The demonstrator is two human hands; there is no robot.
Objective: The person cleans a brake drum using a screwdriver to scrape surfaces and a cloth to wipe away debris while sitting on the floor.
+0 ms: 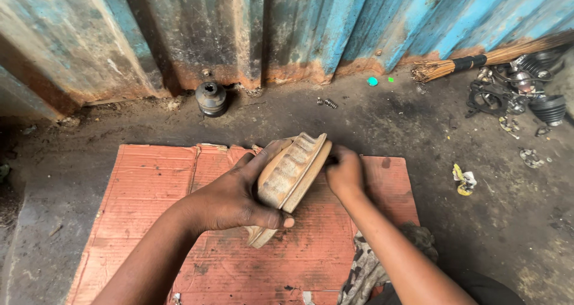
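Over a red cardboard sheet on the floor, the person holds a tan, ribbed part tilted on edge, clear of the sheet. The left hand wraps it from the near side, fingers curled tight under its lower edge and thumb up over the top. The right hand is closed at the part's far rim; whether it pinches the rim or grips some small tool there cannot be told (the fist hides it).

By the look of it, the step in hand is working on or cleaning the rim while the left hand steadies the piece. A next move would likely call for a firm left grip and a turn of the part to bring a fresh stretch of rim to the right hand.

As for containers, none shows clearly. A dark, cup-like metal piece stands upright near the blue corrugated wall; its inside is too dark to read. A broom and a heap of dark metal parts lie well apart to the right, and a patterned rag sits by the right forearm.
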